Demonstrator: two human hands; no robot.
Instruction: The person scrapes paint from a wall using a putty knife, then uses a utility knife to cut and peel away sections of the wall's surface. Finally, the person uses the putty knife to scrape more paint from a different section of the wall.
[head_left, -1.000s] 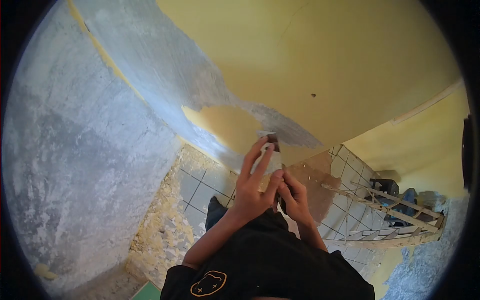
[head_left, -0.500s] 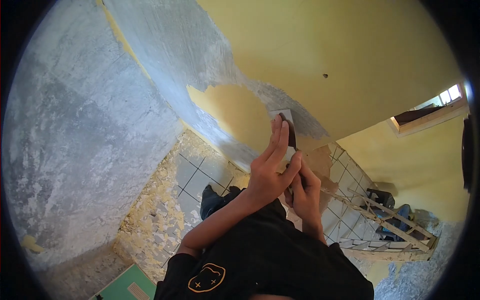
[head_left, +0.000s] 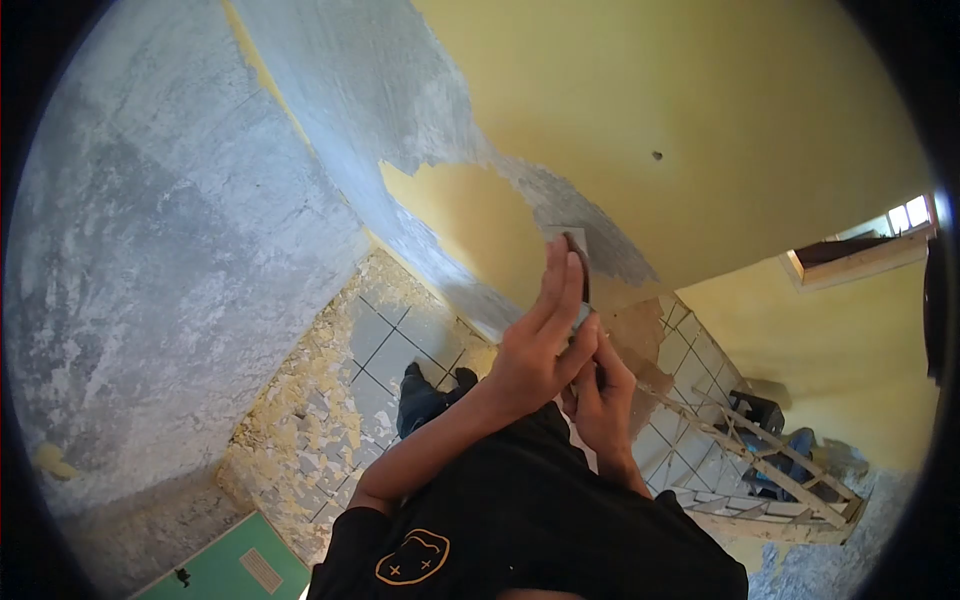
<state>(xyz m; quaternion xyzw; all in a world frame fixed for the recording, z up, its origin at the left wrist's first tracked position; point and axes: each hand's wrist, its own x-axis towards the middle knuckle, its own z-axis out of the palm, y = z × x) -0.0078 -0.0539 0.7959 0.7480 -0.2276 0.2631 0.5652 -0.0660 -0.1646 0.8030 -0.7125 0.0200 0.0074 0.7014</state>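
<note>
A wide-bladed scraper [head_left: 583,240] lies against the wall at the lower border between bare grey plaster and yellow paint [head_left: 480,215]. My left hand [head_left: 540,350] is on the scraper, its fingers stretched up along the blade and its thumb bent toward the handle end. Just below and to the right, my right hand [head_left: 603,400] is closed round the handle, which is mostly hidden by the fingers. The two hands overlap at the left thumb. Above the blade, a scraped grey strip [head_left: 585,215] runs between yellow areas.
Paint flakes [head_left: 290,440] cover the tiled floor [head_left: 395,345] along the bare left wall [head_left: 190,230]. A wooden ladder [head_left: 770,470] lies at the right, beside a dark box [head_left: 755,412]. A green board [head_left: 235,565] is at the lower left. A small window [head_left: 905,215] opens at the upper right.
Both hands and the scraper sit slightly lower in view, still against the same part of the wall. The view has shifted a little; the grip looks the same.
</note>
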